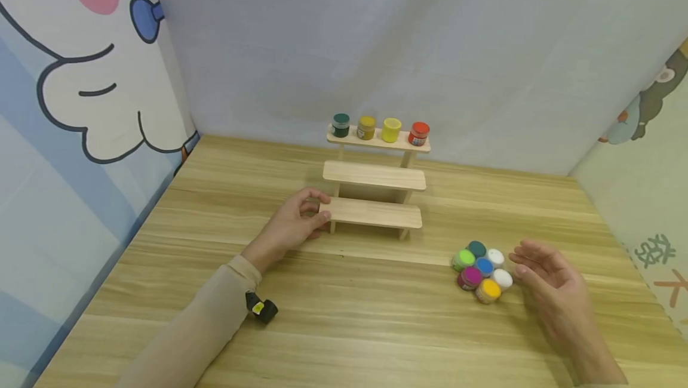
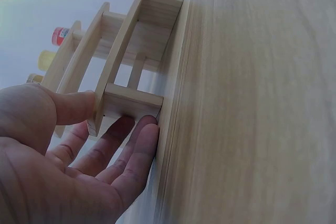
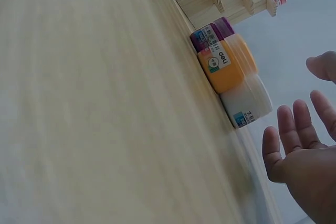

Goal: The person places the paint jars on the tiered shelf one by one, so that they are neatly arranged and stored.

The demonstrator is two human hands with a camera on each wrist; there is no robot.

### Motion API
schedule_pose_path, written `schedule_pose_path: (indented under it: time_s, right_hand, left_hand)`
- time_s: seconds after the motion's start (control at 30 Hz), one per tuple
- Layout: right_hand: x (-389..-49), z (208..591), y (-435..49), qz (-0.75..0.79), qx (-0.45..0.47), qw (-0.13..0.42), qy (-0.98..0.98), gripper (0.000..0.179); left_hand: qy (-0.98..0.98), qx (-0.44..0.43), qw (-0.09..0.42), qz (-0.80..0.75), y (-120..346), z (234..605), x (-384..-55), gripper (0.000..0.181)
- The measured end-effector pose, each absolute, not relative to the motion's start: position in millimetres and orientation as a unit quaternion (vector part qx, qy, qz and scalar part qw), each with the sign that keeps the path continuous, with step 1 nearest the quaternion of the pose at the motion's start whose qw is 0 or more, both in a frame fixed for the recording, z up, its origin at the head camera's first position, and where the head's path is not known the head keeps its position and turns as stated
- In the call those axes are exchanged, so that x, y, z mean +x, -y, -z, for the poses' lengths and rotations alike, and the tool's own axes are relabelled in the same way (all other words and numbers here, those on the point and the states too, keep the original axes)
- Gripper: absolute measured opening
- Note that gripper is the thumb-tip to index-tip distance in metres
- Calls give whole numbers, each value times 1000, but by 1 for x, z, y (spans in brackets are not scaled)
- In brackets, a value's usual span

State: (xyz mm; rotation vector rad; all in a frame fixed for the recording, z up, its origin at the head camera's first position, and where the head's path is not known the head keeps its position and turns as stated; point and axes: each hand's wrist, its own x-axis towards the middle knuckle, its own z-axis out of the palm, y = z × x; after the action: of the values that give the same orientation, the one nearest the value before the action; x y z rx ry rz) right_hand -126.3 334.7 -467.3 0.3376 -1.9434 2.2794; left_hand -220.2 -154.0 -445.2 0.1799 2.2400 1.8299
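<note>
A three-tier wooden display stand (image 1: 371, 176) stands toward the back of the table. Dark green (image 1: 341, 125), ochre (image 1: 366, 128), yellow (image 1: 391, 130) and red (image 1: 418, 134) paint jars line its top step. My left hand (image 1: 294, 221) holds the left end of the bottom step; in the left wrist view the thumb (image 2: 76, 107) lies on the board and the fingers (image 2: 139, 156) reach under it beside the leg. My right hand (image 1: 559, 286), fingers spread and holding nothing, hovers just right of a cluster of paint jars, nearest a white jar (image 1: 502, 279).
The cluster also has purple (image 1: 470, 278), orange (image 1: 488, 291), blue (image 1: 484, 267), light green (image 1: 463, 260), dark green (image 1: 476, 249) and another white jar (image 1: 495, 257). A pale curtain (image 1: 376, 42) hangs behind the table (image 1: 344, 316). Printed cartoon sheets flank both sides.
</note>
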Motion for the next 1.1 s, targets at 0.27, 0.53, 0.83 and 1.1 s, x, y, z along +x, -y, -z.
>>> schedule_pose_path:
  time_s: [0.27,0.53,0.83,1.1]
  right_hand:
    - [-127,475,-336,-752,123,55,645,39]
    - [-127,478,-336,-743,111,61,657,36]
    - [-123,482,-343,-702,88,47,705,37]
    - [-122,484,-345,-601,67,32,795,34]
  left_hand:
    - [-767,62,123,-627,154,445,-221,26]
    - [-766,62,123,-628,153,444,-222,27]
    - [-767,64,122,-627,153,443,-221,27]
    - [-767,57,123,-627,154,446,-222,27]
